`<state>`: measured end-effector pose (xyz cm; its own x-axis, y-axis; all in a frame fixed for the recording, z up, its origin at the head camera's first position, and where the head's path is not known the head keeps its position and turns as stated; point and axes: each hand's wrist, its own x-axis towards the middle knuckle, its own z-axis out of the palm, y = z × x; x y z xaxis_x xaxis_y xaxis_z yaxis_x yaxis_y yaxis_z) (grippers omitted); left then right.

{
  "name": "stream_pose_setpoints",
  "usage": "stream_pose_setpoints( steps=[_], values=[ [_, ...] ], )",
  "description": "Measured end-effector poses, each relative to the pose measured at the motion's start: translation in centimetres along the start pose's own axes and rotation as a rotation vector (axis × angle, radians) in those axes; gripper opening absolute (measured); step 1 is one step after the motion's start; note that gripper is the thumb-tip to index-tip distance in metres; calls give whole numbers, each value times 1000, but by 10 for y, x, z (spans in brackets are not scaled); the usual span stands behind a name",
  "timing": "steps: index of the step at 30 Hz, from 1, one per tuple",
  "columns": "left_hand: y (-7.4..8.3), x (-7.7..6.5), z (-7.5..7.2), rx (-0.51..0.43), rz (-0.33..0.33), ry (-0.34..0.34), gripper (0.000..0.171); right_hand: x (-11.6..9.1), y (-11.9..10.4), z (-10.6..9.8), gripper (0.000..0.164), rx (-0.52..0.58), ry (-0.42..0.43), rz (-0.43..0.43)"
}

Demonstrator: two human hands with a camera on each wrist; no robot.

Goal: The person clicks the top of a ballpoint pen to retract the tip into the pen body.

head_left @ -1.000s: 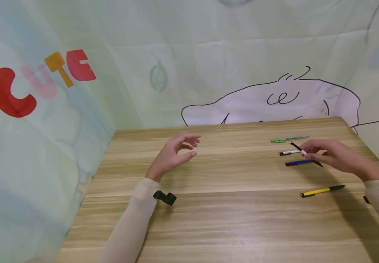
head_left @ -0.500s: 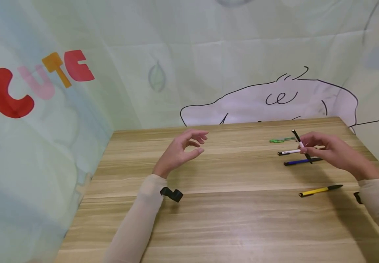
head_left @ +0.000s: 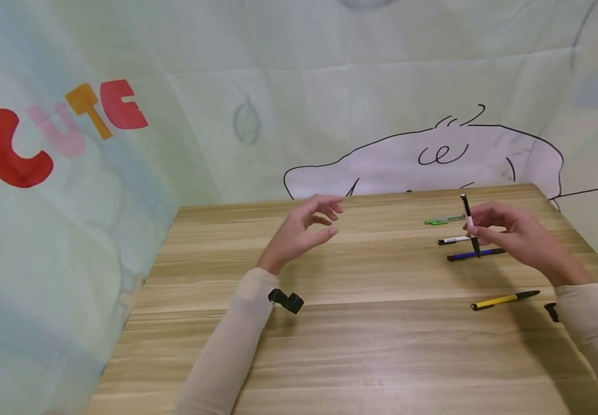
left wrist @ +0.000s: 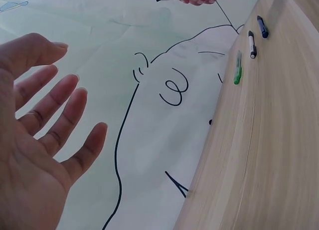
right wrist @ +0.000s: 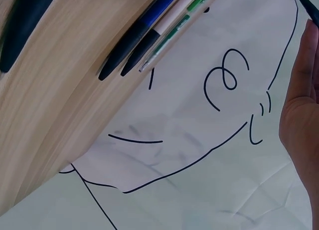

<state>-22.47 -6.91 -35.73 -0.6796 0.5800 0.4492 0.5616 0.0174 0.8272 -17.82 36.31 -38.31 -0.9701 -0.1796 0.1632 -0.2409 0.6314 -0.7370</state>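
Head view: right hand point(head_left: 519, 233) pinches the held pen point(head_left: 468, 221) between thumb and fingers, at its white barrel. The pen stands nearly upright, black ends up and down, over the right side of the table point(head_left: 356, 340). Its lower tip overlaps the blue pen point(head_left: 463, 256) in this view. Green pen point(head_left: 440, 221), white pen point(head_left: 450, 240) and blue pen lie in a row, far to near, partly behind the hand and held pen. Yellow pen point(head_left: 503, 301) lies nearer the wearer, apart from the row. Left hand point(head_left: 301, 236) is raised over the table, well left of the pens — fingers loosely bent, thumb apart from them. Beige sleeves point(head_left: 237, 340) cover both arms. Backdrop point(head_left: 356, 98) behind carries coloured letters and a black line drawing.

Left wrist view: left hand faces the camera, fingers spread and relaxed. At the top, the right hand's fingertips grip the held pen in the air, apart from the table. The row of three shows on the wood.

Right wrist view: right hand is cut by the frame edge; a dark pen end shows above it, but the grip cannot be read here. Blue, white and green pens lie side by side; the dark tip at upper left is probably the yellow pen's.
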Motion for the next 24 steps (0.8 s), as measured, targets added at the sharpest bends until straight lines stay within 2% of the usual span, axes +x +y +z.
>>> stream_pose_setpoints(
  steps=[14,24],
  values=[
    [-1,20,18,-28,35,-5,53,1,-20,8,31,70,25,-7],
    [0,33,32,-45,50,-13,52,8,-31,15,28,104,42,-18]
  ],
)
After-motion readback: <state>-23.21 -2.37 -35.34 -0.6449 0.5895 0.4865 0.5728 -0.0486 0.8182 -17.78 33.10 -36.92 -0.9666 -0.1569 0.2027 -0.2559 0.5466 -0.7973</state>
